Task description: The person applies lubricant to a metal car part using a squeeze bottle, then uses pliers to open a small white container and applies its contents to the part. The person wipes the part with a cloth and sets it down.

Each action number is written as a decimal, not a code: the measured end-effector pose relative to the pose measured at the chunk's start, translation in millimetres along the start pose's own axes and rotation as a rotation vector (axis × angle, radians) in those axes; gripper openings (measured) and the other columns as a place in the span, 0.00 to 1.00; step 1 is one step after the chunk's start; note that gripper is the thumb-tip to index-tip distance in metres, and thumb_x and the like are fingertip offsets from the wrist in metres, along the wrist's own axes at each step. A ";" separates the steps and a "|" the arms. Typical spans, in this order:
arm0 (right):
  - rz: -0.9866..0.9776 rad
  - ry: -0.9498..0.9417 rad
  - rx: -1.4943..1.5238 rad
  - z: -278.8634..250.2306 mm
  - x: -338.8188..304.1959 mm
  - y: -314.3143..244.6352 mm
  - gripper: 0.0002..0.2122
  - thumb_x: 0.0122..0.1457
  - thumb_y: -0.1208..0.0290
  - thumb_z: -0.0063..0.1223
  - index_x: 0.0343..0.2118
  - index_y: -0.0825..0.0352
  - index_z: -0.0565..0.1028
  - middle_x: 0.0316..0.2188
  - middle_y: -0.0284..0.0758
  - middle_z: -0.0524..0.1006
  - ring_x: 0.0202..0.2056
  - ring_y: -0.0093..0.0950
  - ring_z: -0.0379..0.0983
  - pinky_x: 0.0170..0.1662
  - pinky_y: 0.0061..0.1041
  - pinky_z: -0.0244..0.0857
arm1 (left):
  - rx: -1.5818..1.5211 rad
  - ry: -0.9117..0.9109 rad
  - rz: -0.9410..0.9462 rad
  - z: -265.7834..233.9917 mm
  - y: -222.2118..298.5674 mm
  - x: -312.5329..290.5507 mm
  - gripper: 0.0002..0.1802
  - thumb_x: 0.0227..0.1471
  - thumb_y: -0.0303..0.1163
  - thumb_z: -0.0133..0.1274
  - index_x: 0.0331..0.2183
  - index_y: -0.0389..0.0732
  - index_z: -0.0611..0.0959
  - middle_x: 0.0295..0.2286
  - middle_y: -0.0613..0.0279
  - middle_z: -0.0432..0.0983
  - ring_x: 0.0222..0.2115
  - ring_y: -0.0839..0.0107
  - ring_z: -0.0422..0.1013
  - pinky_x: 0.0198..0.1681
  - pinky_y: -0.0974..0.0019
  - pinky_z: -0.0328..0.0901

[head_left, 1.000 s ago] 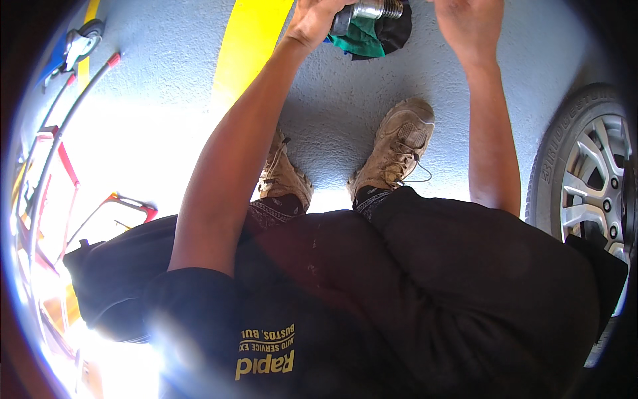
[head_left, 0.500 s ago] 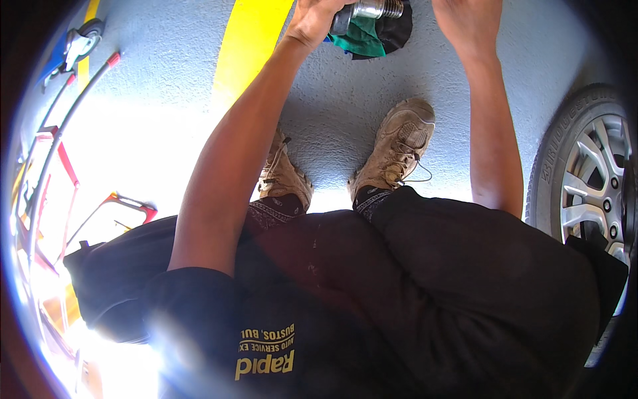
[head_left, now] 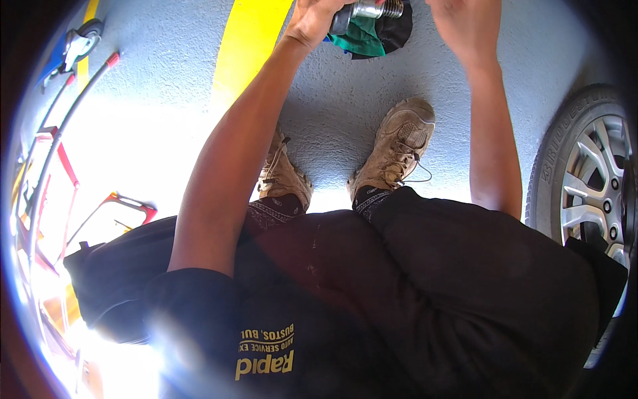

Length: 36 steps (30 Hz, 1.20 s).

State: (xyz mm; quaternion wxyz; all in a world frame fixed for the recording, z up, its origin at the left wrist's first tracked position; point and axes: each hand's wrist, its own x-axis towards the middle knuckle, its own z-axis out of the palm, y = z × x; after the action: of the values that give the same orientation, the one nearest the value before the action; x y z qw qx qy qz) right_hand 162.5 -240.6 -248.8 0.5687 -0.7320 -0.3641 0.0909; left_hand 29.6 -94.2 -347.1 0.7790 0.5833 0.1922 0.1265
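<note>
My left hand (head_left: 314, 21) is at the top edge, closed around a metal part (head_left: 369, 9) with a dark rounded end and a silver threaded end. The upper edge cuts off most of its fingers. To the right, my right hand (head_left: 467, 30) is raised near the threaded end, apart from it where visible. Its fingers lie beyond the picture, so their pose does not show. Below the metal part, a green and black cloth-like bundle (head_left: 362, 41) shows against the floor. A small reddish spot appears at the threaded end, too cropped to name.
My brown shoes (head_left: 402, 136) stand on the grey floor (head_left: 325, 100). A wheel with a silver rim (head_left: 595, 179) is close on the right. A yellow floor stripe (head_left: 249, 46) runs at upper left. Red-tipped bars (head_left: 80, 100) and a caster wheel (head_left: 90, 33) stand far left.
My right hand has shifted slightly left and tilted toward the threaded end. A reddish spot now shows above the threads. My left hand and the metal part stay almost still.
</note>
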 end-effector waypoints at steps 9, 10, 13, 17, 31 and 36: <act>-0.294 0.196 -0.157 -4.2 -49.9 30.7 0.29 0.60 0.62 0.70 0.56 0.71 0.66 0.39 0.38 0.79 0.38 0.26 0.79 0.43 0.26 0.75 | -0.008 -0.031 -0.018 4.2 6.5 1.0 0.40 0.52 0.47 0.59 0.62 0.44 0.65 0.52 0.57 0.65 0.53 0.60 0.67 0.59 0.56 0.64; -0.281 0.191 -0.189 -4.3 -55.9 28.6 0.29 0.60 0.61 0.70 0.56 0.71 0.66 0.40 0.39 0.79 0.39 0.27 0.79 0.44 0.27 0.75 | -0.041 -0.024 -0.024 4.4 5.7 0.5 0.40 0.53 0.47 0.59 0.62 0.44 0.65 0.52 0.57 0.65 0.53 0.61 0.67 0.58 0.57 0.64; -0.307 0.186 -0.219 -3.3 -70.7 32.8 0.32 0.59 0.59 0.71 0.56 0.72 0.65 0.41 0.41 0.79 0.41 0.30 0.79 0.45 0.28 0.75 | -0.098 -0.016 -0.024 5.5 1.2 -0.1 0.38 0.53 0.45 0.58 0.62 0.43 0.66 0.52 0.58 0.66 0.53 0.62 0.67 0.58 0.58 0.65; -0.389 0.228 -0.151 -2.0 -75.5 40.8 0.34 0.59 0.57 0.71 0.58 0.73 0.63 0.43 0.43 0.78 0.42 0.32 0.79 0.47 0.31 0.75 | -0.061 -0.025 -0.017 2.0 -1.5 3.2 0.37 0.54 0.44 0.58 0.61 0.43 0.66 0.51 0.58 0.66 0.53 0.64 0.68 0.57 0.59 0.65; -0.208 0.313 -0.023 5.0 -48.9 41.3 0.24 0.66 0.65 0.64 0.56 0.72 0.66 0.45 0.35 0.73 0.42 0.22 0.72 0.45 0.26 0.71 | -0.024 -0.034 -0.008 4.3 5.8 0.5 0.35 0.54 0.43 0.58 0.60 0.43 0.66 0.47 0.59 0.67 0.48 0.64 0.70 0.55 0.59 0.67; -0.141 0.307 0.084 8.4 -30.4 46.0 0.22 0.67 0.67 0.62 0.56 0.72 0.65 0.42 0.33 0.74 0.41 0.21 0.72 0.45 0.23 0.71 | -0.065 -0.026 -0.006 8.1 7.4 0.9 0.35 0.53 0.44 0.58 0.59 0.44 0.67 0.47 0.58 0.68 0.48 0.65 0.70 0.53 0.59 0.67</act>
State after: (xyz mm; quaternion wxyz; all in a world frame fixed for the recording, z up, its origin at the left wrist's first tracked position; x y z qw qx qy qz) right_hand 155.8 -257.5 -301.6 0.6526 -0.6854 -0.3195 -0.0470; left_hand 34.2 -98.6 -338.2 0.8004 0.5586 0.1795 0.1226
